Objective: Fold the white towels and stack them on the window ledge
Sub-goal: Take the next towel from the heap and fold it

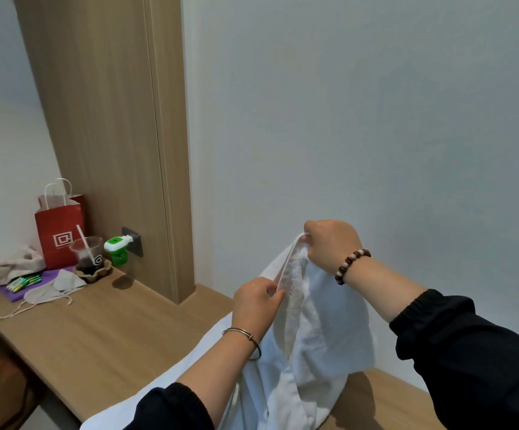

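Observation:
A white towel hangs in the air in front of me, above the wooden ledge. My right hand grips its top corner, held up near the wall. Lower and to the left, my left hand pinches the towel's hemmed edge. The cloth drapes down between my forearms, and its lower end is hidden behind my left sleeve. More white cloth lies on the ledge below my left arm.
At the ledge's far left stand a red paper bag, a plastic cup with a straw, a green plug-in device, face masks and crumpled cloth. A wooden panel rises behind them.

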A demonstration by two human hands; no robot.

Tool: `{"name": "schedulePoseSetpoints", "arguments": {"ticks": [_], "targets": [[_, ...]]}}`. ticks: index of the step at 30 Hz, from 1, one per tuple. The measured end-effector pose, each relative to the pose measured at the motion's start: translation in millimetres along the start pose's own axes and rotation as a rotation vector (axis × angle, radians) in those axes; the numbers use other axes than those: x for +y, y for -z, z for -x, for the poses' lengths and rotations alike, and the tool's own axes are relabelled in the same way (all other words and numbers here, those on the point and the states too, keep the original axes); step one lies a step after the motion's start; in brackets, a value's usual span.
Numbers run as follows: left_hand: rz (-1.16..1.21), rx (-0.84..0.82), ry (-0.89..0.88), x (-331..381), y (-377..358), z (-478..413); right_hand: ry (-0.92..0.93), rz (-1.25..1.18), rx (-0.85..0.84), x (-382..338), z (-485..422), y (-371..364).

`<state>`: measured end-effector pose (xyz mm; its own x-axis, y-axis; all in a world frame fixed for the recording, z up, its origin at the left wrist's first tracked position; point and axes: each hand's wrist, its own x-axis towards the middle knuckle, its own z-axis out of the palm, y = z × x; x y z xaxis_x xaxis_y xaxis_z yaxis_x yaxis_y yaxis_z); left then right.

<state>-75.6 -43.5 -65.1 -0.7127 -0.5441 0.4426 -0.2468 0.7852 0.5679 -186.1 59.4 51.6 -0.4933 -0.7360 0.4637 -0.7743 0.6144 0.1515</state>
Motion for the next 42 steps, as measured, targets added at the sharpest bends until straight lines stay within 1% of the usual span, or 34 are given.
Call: {"name": "schedulePoseSetpoints", "arguments": {"ticks": [2, 5, 9, 11, 14, 16, 17, 19, 20, 21, 22, 24, 25, 26, 27, 28, 29, 30, 31, 32, 33, 34, 35, 36, 37, 38, 40, 41, 42], "targets": [[0.042, -0.01, 0.052, 1.3, 3.4, -6.0, -0.04, 0.03, -0.011, 1.8, -0.9, -2.7], [0.197, 0.02, 0.101, 2.5, 28.2, -43.4, -0.118, 0.06, -0.013, 15.7, -5.8, -1.8], [0.209, -0.037, 0.017, 35.8, 90.8, -118.2, -0.195, 0.047, 0.103, 32.4, -33.3, 33.0], [0.215, 0.003, -0.008, 62.7, 123.7, -154.7, -0.24, 0.023, 0.185, 35.4, -58.5, 68.6], [0.253, 0.124, -0.059, 116.5, 185.4, -207.6, -0.315, 0.004, 0.358, 39.0, -103.7, 135.2], [0.298, 0.221, -0.11, 161.0, 235.4, -235.3, -0.383, -0.058, 0.504, 41.9, -132.3, 192.3], [0.342, 0.28, -0.147, 183.1, 260.1, -246.3, -0.408, -0.118, 0.591, 43.3, -144.4, 222.8], [0.507, 0.388, -0.251, 224.0, 302.6, -259.5, -0.468, -0.301, 0.803, 46.5, -162.0, 278.6], [0.596, 0.432, -0.322, 241.8, 316.8, -260.4, -0.499, -0.41, 0.907, 48.4, -167.8, 300.0], [0.629, 0.454, -0.4, 253.7, 323.3, -257.4, -0.527, -0.498, 0.966, 49.8, -168.8, 314.2], [0.582, 0.446, -0.483, 261.2, 324.3, -252.3, -0.546, -0.507, 0.956, 51.7, -165.6, 323.1], [0.263, 0.369, -0.605, 260.5, 310.1, -245.4, -0.566, -0.308, 0.766, 61.3, -158.2, 326.0], [0.097, 0.34, -0.624, 254.0, 303.5, -246.0, -0.57, -0.193, 0.696, 67.8, -153.9, 323.5], [0.01, 0.355, -0.639, 247.1, 301.9, -248.0, -0.545, -0.1, 0.696, 71.8, -148.9, 321.9], [0.005, 0.425, -0.658, 241.9, 305.0, -251.1, -0.478, -0.017, 0.777, 72.6, -145.0, 320.9], [0.047, 0.546, -0.681, 238.5, 309.5, -254.3, -0.39, 0.058, 0.925, 71.6, -142.8, 317.3], [0.113, 0.687, -0.702, 236.5, 313.7, -256.0, -0.318, 0.095, 1.074, 67.6, -139.3, 316.0], [0.19, 0.79, -0.733, 235.5, 315.3, -257.4, -0.282, 0.102, 1.174, 66.3, -135.8, 316.6], [0.206, 0.786, -0.755, 232.6, 314.8, -257.9, -0.27, 0.099, 1.196, 67.8, -133.5, 316.2], [0.128, 0.663, -0.764, 228.4, 308.4, -256.6, -0.298, 0.056, 1.097, 70.2, -131.8, 311.2], [-0.018, 0.468, -0.747, 222.6, 297.2, -254.2, -0.363, 0.073, 0.882, 72.8, -129.0, 302.3], [-0.178, 0.283, -0.715, 214.9, 284.8, -254.8, -0.4, 0.143, 0.71, 78.7, -126.7, 291.1], [-0.285, 0.172, -0.668, 208.0, 276.8, -257.3, -0.387, 0.196, 0.647, 82.8, -122.3, 281.5], [-0.324, 0.17, -0.642, 203.0, 274.2, -257.9, -0.353, 0.224, 0.642, 83.4, -117.3, 273.6], [-0.315, 0.224, -0.631, 200.5, 274.4, -257.7, -0.306, 0.248, 0.68, 79.7, -112.2, 269.2], [-0.275, 0.351, -0.652, 201.1, 274.1, -257.5, -0.257, 0.242, 0.765, 78.0, -111.3, 266.9], [-0.1, 0.626, -0.7, 202.3, 268.1, -256.6, -0.255, 0.271, 0.983, 79.8, -115.5, 278.4], [0.019, 0.697, -0.68, 203.3, 264.5, -254.5, -0.284, 0.275, 1.03, 81.0, -116.3, 286.8], [0.091, 0.647, -0.609, 202.6, 258.6, -249.9, -0.319, 0.247, 1.033, 83.2, -118.6, 292.2]]}}
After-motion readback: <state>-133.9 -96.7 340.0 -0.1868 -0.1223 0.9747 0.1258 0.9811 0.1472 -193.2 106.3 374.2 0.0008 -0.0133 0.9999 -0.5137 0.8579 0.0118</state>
